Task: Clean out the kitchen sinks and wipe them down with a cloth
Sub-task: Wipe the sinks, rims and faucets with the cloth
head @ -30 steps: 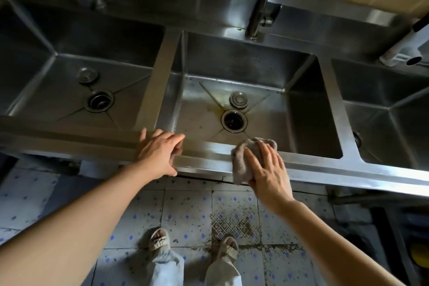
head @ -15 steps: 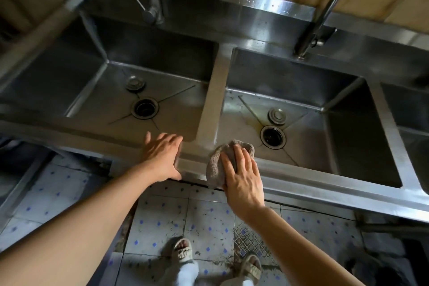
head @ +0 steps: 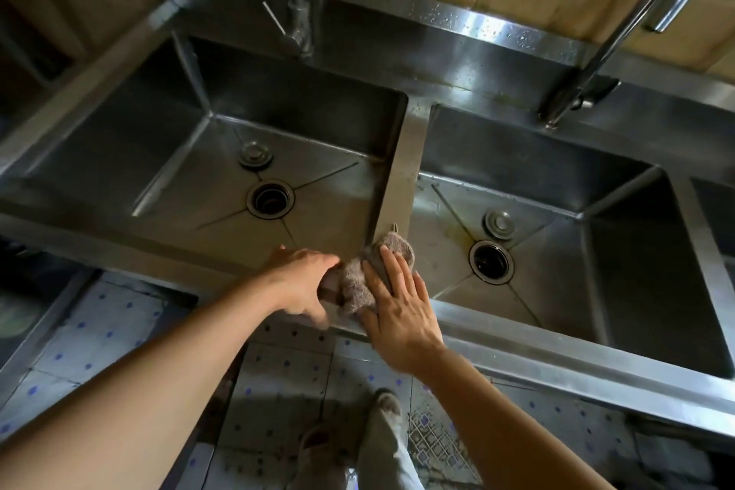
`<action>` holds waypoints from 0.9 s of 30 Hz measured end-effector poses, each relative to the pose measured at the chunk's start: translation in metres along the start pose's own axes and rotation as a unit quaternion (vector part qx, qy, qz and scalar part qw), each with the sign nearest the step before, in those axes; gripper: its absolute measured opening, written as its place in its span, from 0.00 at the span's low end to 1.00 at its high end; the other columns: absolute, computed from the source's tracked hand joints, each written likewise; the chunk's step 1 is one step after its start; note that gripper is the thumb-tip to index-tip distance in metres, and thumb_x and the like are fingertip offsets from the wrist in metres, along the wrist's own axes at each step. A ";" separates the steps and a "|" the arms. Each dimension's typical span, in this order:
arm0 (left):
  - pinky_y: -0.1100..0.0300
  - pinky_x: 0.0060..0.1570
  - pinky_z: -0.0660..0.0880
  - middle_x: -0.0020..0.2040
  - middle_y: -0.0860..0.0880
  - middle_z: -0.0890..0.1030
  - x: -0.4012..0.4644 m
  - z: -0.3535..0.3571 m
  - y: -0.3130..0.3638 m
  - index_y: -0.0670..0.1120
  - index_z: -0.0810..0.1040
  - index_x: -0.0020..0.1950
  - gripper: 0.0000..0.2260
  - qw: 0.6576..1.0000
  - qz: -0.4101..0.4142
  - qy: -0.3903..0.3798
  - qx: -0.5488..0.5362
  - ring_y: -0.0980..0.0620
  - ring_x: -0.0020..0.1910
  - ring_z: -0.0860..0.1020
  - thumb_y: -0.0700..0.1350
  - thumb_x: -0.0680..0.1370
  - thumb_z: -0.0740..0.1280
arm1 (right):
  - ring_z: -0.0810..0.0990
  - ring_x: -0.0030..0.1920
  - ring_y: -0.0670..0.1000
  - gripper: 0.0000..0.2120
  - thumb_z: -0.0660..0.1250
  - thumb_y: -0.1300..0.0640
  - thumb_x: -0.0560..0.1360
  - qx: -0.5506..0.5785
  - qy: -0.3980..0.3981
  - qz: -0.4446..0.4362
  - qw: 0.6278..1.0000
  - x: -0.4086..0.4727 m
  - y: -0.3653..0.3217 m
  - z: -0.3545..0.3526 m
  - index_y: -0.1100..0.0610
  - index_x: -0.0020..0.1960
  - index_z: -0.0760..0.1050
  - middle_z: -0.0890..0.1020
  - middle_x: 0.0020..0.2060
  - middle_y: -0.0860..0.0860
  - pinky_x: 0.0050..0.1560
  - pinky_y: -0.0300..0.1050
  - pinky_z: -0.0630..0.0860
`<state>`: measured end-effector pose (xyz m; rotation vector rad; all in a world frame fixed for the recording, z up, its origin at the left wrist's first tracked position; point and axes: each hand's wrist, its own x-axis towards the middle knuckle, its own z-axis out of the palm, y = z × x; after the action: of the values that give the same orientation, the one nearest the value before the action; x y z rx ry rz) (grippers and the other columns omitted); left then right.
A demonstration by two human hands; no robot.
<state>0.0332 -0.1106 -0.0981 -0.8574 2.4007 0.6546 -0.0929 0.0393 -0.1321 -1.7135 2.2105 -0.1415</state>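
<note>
A brownish-grey cloth (head: 360, 278) lies bunched on the front rim of the steel sink unit, where the divider (head: 401, 179) between the left basin (head: 191, 175) and the middle basin (head: 557, 235) meets the rim. My right hand (head: 397, 306) presses flat on the cloth's right side with straight fingers. My left hand (head: 304, 282) grips the cloth's left end, fingers curled round it. Each basin has an open drain and a loose stopper behind it.
One tap (head: 296, 12) stands behind the left basin and a second tap (head: 620, 36) behind the middle one. A third basin (head: 716, 219) shows at the far right edge. Tiled floor and my sandalled feet (head: 387, 406) are below the front rim.
My right hand slid the cloth leftward along the front rim to the divider. My left hand left the rim and took hold of the cloth's left end. The view shifted left.
</note>
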 end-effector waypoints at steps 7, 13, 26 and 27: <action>0.60 0.62 0.65 0.73 0.53 0.65 0.034 -0.029 0.004 0.56 0.60 0.74 0.35 0.984 -0.022 0.079 -0.159 0.50 0.69 0.67 0.48 0.72 0.73 | 0.30 0.74 0.50 0.34 0.51 0.38 0.78 -0.010 -0.012 -0.011 1.000 0.056 0.043 -0.013 0.44 0.77 0.38 0.32 0.75 0.46 0.72 0.49 0.31; 0.57 0.63 0.68 0.72 0.53 0.67 0.071 -0.056 0.023 0.56 0.59 0.74 0.36 0.973 -0.066 0.156 -0.155 0.50 0.68 0.69 0.52 0.71 0.73 | 0.31 0.75 0.51 0.36 0.48 0.33 0.75 -0.009 -0.007 -0.010 1.000 0.118 0.076 -0.029 0.43 0.76 0.35 0.32 0.75 0.46 0.72 0.51 0.31; 0.49 0.67 0.62 0.76 0.48 0.60 0.154 -0.076 0.056 0.49 0.46 0.78 0.43 0.955 -0.115 0.226 -0.154 0.47 0.72 0.62 0.57 0.73 0.70 | 0.40 0.77 0.54 0.31 0.57 0.43 0.78 -0.054 0.029 0.022 0.998 0.254 0.127 -0.095 0.48 0.78 0.51 0.45 0.78 0.50 0.72 0.59 0.33; 0.48 0.67 0.62 0.76 0.48 0.59 0.158 -0.075 0.055 0.49 0.45 0.78 0.44 0.955 -0.124 0.218 -0.158 0.47 0.73 0.62 0.58 0.72 0.70 | 0.39 0.77 0.55 0.31 0.57 0.43 0.78 -0.056 0.041 0.022 0.997 0.248 0.123 -0.094 0.48 0.78 0.52 0.45 0.78 0.51 0.72 0.59 0.34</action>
<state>-0.1331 -0.1855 -0.1206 -1.5522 2.5336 0.8299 -0.2906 -0.1766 -0.1289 -1.7453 2.3547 -0.0795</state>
